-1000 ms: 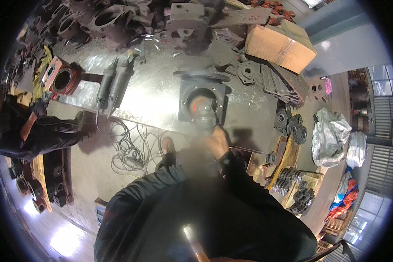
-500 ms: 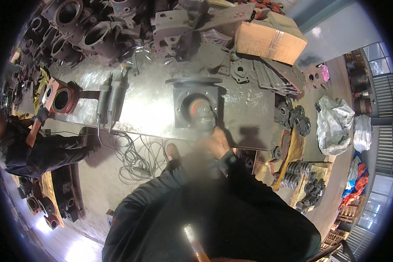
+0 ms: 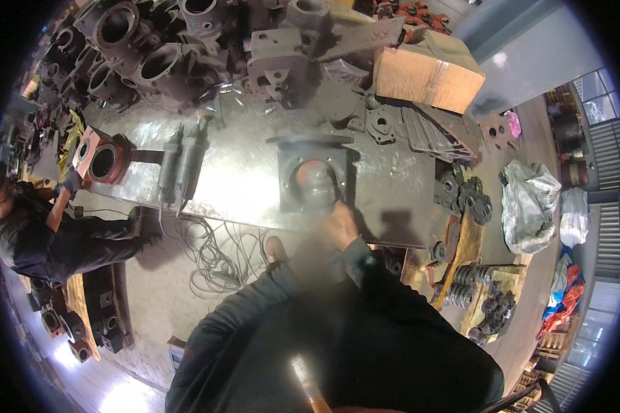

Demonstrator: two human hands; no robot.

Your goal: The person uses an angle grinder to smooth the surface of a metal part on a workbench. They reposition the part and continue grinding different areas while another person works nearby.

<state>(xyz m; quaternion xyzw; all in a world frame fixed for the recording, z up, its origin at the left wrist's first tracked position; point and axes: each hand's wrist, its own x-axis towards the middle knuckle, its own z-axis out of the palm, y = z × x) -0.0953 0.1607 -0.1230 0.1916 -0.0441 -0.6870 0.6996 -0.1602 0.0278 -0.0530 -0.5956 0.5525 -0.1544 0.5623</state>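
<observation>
A dark, square-bodied metal casting (image 3: 293, 199) with a wide flange stands on the steel bench in front of me, its round bore facing me. My right hand (image 3: 342, 226) is closed round what looks like an angle grinder (image 3: 317, 180). The grinder's rounded head, with a reddish-orange part at its upper edge, sits inside the bore. Whether it touches the wall there, I cannot tell. My left forearm (image 3: 244, 296) reaches toward the same tool from the left. A blurred smear covers the left hand, so its fingers do not show.
Two long grey power tools (image 3: 179, 162) lie left on the bench, their cords (image 3: 217, 255) looped on the floor. Farther left a co-worker (image 3: 55, 230) touches a red housing (image 3: 103, 162). Castings (image 3: 162, 65), flat plates (image 3: 430, 134) and a cardboard box (image 3: 427, 72) line the back. A cigarette (image 3: 308, 385) shows close below.
The whole view has shifted slightly, so the bench sits lower in the picture. Inside the bore, the grinder's head has moved a little to the left. My right hand keeps its grip.
</observation>
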